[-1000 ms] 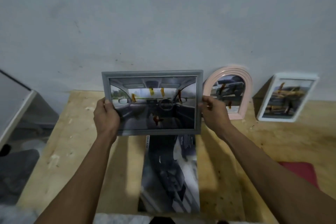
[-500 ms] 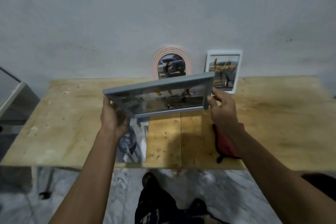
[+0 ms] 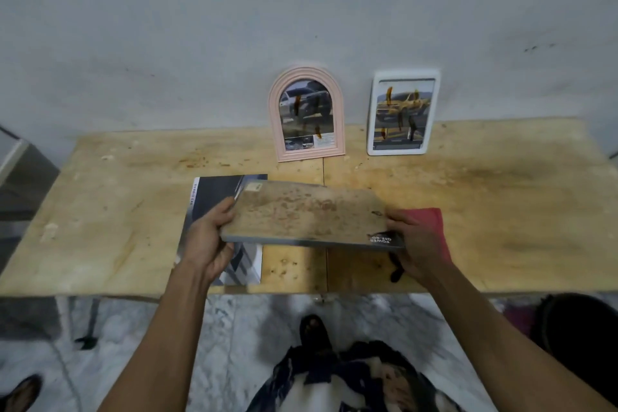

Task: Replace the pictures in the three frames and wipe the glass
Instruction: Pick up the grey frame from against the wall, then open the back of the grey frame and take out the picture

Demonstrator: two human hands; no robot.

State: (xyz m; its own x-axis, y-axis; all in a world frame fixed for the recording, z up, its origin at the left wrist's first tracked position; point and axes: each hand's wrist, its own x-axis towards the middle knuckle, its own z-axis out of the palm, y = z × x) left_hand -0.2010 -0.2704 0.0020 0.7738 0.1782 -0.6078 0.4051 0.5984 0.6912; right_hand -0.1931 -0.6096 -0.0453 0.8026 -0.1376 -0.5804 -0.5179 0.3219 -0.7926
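Observation:
I hold the grey picture frame [image 3: 307, 214] face down just above the wooden table [image 3: 501, 197], its brown stained backing board facing up. My left hand [image 3: 209, 237] grips its left edge and my right hand [image 3: 413, 241] grips its right end. A pink arched frame [image 3: 306, 114] and a white rectangular frame [image 3: 403, 112] lean upright against the wall, both with smeared glass over car pictures. A car magazine [image 3: 217, 201] lies on the table under the grey frame's left end. A red cloth [image 3: 431, 227] lies under my right hand.
The grey wall [image 3: 301, 10] rises directly behind the table. A grey cabinet [image 3: 20, 170] stands off the table's left end. Marble floor and my feet show below the table's front edge. A dark round object [image 3: 578, 328] sits at the lower right.
The grey frame went from upright with its picture facing me, through a tilt, to face down with its backing up. My view pulled back from the table.

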